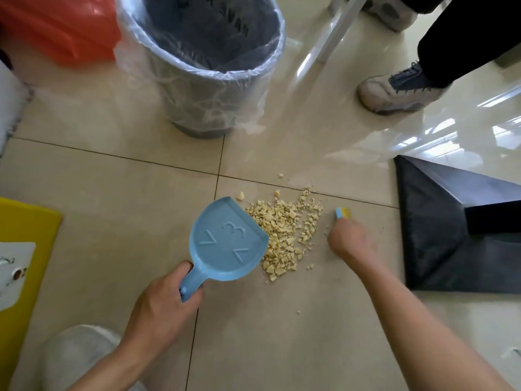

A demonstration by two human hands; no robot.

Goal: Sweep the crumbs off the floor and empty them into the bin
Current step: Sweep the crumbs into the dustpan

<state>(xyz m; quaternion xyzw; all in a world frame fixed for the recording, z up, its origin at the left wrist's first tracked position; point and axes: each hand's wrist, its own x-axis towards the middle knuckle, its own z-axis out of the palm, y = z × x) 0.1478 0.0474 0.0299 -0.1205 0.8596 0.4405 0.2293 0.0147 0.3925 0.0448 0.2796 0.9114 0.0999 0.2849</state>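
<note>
From the head camera, the left hand is clenched round the handle of the blue dustpan, whose open lip sits against the left side of the pile of yellow crumbs on the tiled floor. The right hand is wrapped round a small brush, only its blue-and-yellow tip showing, just right of the pile.

The risks, as judged from here: a quick flick could scatter crumbs past the pan's far corner, where a few strays already lie near the grout line. If the lip lifts off the tile, bits may slide underneath. Tilt the pan on the way up and the load could spill before reaching the bin.

Room to move: the lined bin stands ahead and a little left, open-mouthed, with bare floor between. To the right a black base crowds the brush arm's backswing. A bystander's shoe stands well beyond, and a yellow object hems the left.
</note>
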